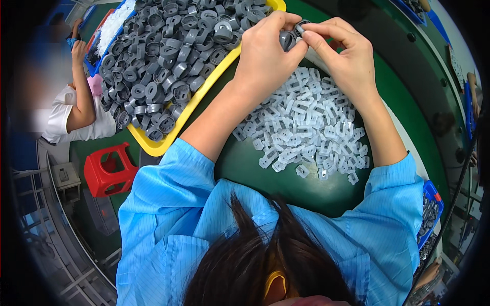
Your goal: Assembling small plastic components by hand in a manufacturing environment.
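Both my hands meet above the far side of the green table, fingers bent inward. My left hand (266,53) is closed around a dark grey plastic ring-shaped part (287,41). Thumb and fingers of my right hand (349,58) pinch a small dark grey piece (301,27) right beside it; whether this is the same part or a second one is hard to tell. Below my hands lies a loose pile of translucent white plastic clips (306,125). To the left, a yellow tray (196,102) is heaped with similar grey ring-shaped parts (168,53).
A red plastic stool (109,171) stands on the floor at left. A person in a white shirt (84,115) works at the upper left, near a blue bin of white pieces (113,28). At right, a blue bin (434,193) holds dark parts. The table (286,191) curves around me.
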Demonstrator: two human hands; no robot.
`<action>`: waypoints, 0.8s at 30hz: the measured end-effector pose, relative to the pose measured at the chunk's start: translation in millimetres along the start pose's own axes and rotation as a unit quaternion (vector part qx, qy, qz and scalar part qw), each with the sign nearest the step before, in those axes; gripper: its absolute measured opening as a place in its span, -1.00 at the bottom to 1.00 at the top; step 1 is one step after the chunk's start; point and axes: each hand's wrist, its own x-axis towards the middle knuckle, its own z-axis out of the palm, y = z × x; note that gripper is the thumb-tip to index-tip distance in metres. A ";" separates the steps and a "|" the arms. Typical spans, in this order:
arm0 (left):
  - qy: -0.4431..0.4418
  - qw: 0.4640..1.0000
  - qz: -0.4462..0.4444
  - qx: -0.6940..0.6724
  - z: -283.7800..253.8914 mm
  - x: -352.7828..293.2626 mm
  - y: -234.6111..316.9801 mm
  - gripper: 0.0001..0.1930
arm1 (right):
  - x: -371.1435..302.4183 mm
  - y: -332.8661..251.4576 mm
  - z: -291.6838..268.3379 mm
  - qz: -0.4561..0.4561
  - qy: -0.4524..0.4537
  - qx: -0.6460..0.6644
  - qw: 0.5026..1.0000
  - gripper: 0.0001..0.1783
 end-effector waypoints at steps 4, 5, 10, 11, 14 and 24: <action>0.006 1.000 0.025 -0.001 2.6 -1.1 -0.5 -0.69 | 0.3 3.7 -0.8 -0.090 0.037 -0.110 0.989 -0.81; 0.009 0.999 0.033 -0.003 3.0 -1.4 -2.5 -0.68 | -1.1 -0.5 0.1 -0.044 0.020 -0.087 0.995 -0.81; 0.015 1.000 0.005 -0.002 1.4 -2.6 -2.0 -0.68 | 1.2 -6.3 0.8 0.079 -0.004 0.014 0.997 -0.86; 0.019 1.000 0.009 -0.004 1.0 -3.5 -0.7 -0.68 | 0.1 -7.9 0.9 0.053 0.016 -0.018 0.998 -0.87; 0.023 1.000 0.020 -0.001 1.2 -4.3 0.7 -0.68 | -1.2 1.7 0.7 -0.055 0.048 -0.115 0.991 -0.88; -0.014 0.998 0.054 -0.006 3.5 -5.4 6.9 -0.71 | 0.7 20.5 -13.2 0.237 -0.080 0.288 0.924 -0.74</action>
